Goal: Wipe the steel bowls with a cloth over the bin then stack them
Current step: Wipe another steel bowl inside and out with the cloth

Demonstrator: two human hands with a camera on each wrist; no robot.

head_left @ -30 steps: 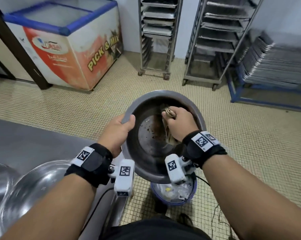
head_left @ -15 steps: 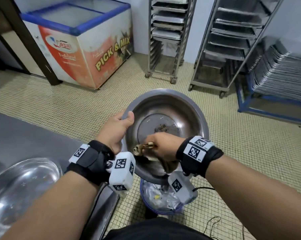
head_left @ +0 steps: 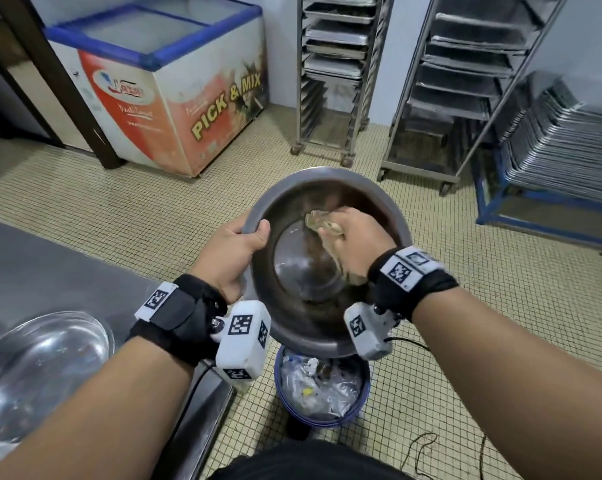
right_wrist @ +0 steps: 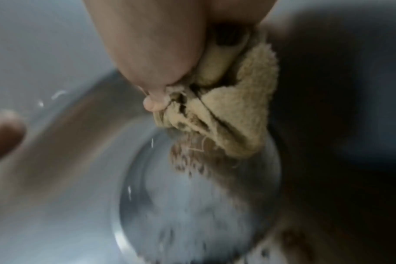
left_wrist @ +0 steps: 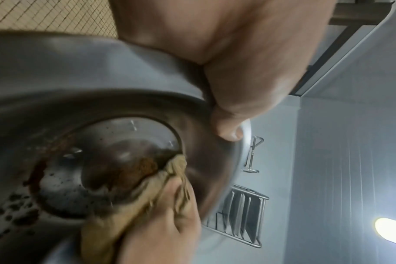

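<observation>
From the head view, a steel bowl [head_left: 327,258] is held tilted over the blue bin [head_left: 322,393], which stands on the floor near the person. The bowl's left rim is gripped by the left hand [head_left: 232,254], thumb inside. A crumpled cloth [head_left: 322,221] is squeezed in the right hand [head_left: 353,239] and pressed against the far right of the inside. Half a second ago the cloth was at the near rim; now it is seen at the far side. Another bowl [head_left: 39,368] lies on the counter [head_left: 50,271] at the left.

From the left wrist view, brown crumbs are seen stuck low inside the bowl. The bowl is judged hard, light and slippery, so the rim is the best place to hold.

From the right wrist view, the cloth looks soft and is best held bunched up.
</observation>
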